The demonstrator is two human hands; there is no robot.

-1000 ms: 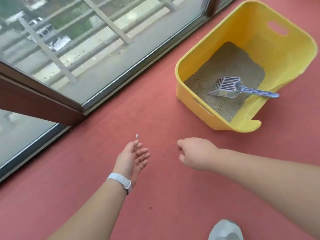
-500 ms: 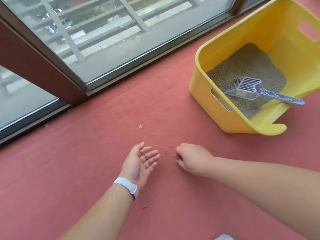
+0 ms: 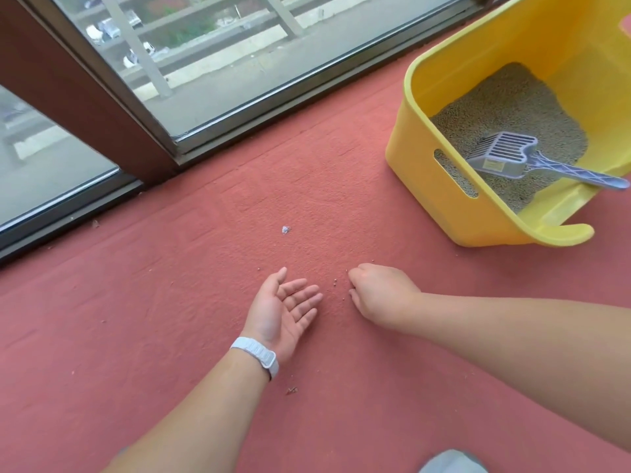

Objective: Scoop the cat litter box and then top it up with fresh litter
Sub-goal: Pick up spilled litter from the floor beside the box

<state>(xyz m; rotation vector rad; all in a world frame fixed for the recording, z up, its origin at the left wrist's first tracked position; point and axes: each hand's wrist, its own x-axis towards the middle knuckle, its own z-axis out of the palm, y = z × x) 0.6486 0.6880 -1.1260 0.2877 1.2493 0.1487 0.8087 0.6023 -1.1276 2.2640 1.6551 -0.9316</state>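
A yellow litter box (image 3: pixel 426 172) stands on the red floor at the right, holding grey-beige litter (image 3: pixel 505 110). A grey slotted scoop (image 3: pixel 505 155) lies in the litter, its handle resting over the box's low front lip. My left hand (image 3: pixel 283 308) lies palm up on the floor with fingers apart and nothing visible in it. My right hand (image 3: pixel 379 293) is beside it, fingers curled down onto the floor with fingertips pinched. A few stray litter grains (image 3: pixel 336 283) lie between the two hands.
A large glass window with a dark frame (image 3: pixel 191 145) runs along the floor's far edge. A small pale scrap (image 3: pixel 285 229) lies on the floor beyond my hands. A grey rounded object (image 3: pixel 450 464) shows at the bottom edge.
My view has shifted, so the box now sits further right. Both hands have lowered to the floor, and the left palm has turned up and flattened.
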